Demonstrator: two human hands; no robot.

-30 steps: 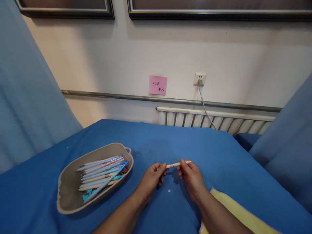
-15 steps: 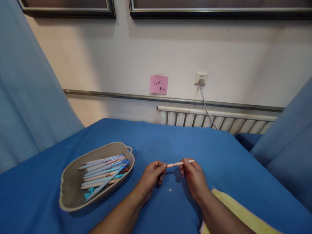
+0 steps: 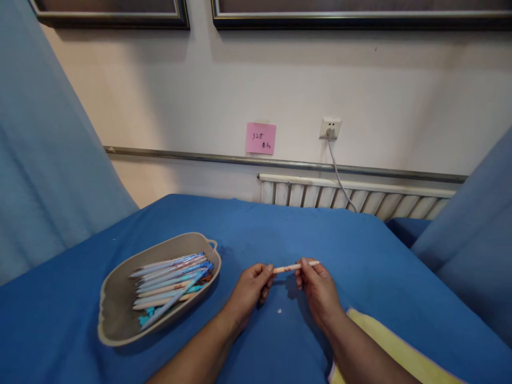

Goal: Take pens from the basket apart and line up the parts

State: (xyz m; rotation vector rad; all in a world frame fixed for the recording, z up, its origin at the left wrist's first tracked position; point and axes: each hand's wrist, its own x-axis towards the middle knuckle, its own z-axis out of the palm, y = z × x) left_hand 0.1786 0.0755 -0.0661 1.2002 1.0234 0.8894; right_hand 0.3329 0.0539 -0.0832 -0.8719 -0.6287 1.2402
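Observation:
A pale, cream-coloured pen (image 3: 286,269) with small reddish printing is held level between my two hands above the blue cloth. My left hand (image 3: 253,288) pinches its left, orange-tinted end. Thumb and fingers of my right hand (image 3: 318,285) close on it near the pale tip, which sticks out to the right. To the left, a grey-brown basket (image 3: 120,320) holds several pens (image 3: 172,288) in light blue, cream and bright blue, lying roughly side by side, with small turquoise pieces (image 3: 148,314) beneath them.
A tiny white scrap (image 3: 279,311) lies on the blue cloth (image 3: 256,229) between my forearms. A yellow cloth (image 3: 392,346) is under my right forearm. Behind stand a white radiator (image 3: 312,193), a plugged-in cable (image 3: 338,173) and a pink note (image 3: 261,138); blue curtains (image 3: 48,149) hang at both sides.

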